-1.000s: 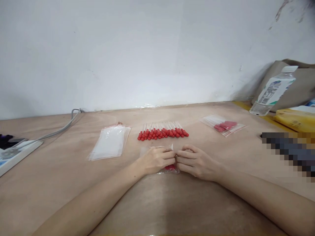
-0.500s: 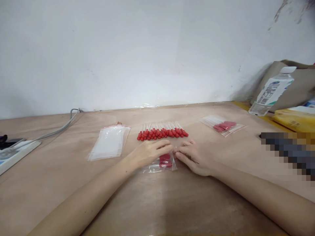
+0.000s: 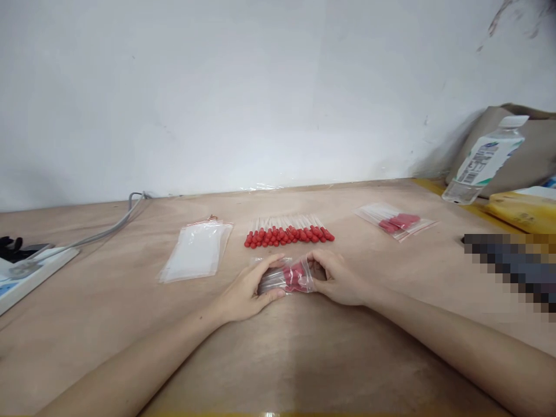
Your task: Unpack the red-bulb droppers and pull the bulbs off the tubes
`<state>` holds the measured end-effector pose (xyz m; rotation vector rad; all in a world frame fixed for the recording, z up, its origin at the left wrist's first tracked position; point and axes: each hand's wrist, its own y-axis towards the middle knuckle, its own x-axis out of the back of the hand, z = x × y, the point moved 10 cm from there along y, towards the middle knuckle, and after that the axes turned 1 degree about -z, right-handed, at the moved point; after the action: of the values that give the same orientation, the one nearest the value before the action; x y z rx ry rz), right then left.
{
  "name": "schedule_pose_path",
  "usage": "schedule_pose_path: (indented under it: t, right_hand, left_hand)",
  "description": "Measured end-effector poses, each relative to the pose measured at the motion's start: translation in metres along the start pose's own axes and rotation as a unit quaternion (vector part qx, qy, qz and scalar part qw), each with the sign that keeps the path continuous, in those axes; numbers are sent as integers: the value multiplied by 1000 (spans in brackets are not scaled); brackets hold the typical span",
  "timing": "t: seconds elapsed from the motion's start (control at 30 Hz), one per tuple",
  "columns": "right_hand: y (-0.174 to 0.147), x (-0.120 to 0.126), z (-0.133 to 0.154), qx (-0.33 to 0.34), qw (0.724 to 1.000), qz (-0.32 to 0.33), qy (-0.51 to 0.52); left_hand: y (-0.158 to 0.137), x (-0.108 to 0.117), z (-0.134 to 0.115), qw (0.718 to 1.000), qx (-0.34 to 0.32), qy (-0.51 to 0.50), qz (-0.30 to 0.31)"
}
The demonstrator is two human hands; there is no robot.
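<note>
A clear zip bag [image 3: 296,277] with several red-tipped sticks inside lies on the table between my hands, its red ends toward the right. My left hand [image 3: 254,288] curves round the bag's left part, thumb along the near side and fingers along the far side. At the right end, my right hand [image 3: 339,278] grips the bag's edge between thumb and fingers. Just beyond the hands, a row of loose red-tipped sticks [image 3: 289,234] lies with the red ends toward me.
To the left is a stack of flat zip bags [image 3: 195,252]. A filled zip bag [image 3: 397,221] lies at the right. Farther right are a plastic bottle [image 3: 486,162], a grey bag [image 3: 534,142] and a yellow packet [image 3: 521,208]. A cable [image 3: 117,225] runs to a white power strip [image 3: 39,272].
My left hand has moved from over the bag to its left part, thumb now on the near side. My right hand has taken the bag's right edge. More of the bag shows.
</note>
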<state>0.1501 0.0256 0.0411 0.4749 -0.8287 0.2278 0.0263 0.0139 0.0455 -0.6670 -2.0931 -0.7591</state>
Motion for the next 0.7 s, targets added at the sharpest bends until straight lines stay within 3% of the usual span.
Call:
schedule_pose_path:
  t: [0.17, 0.4, 0.7]
  right_hand:
    - [0, -8, -7, -22, 993, 14, 116]
    - [-1, -2, 11, 37, 999, 10, -23]
    - [-5, -5, 13, 2, 995, 41, 92]
  left_hand:
    - [7, 0, 1, 1000, 1, -17, 1]
    - [11, 0, -1, 999, -30, -17, 5]
    - [9, -2, 5, 999, -12, -33, 0]
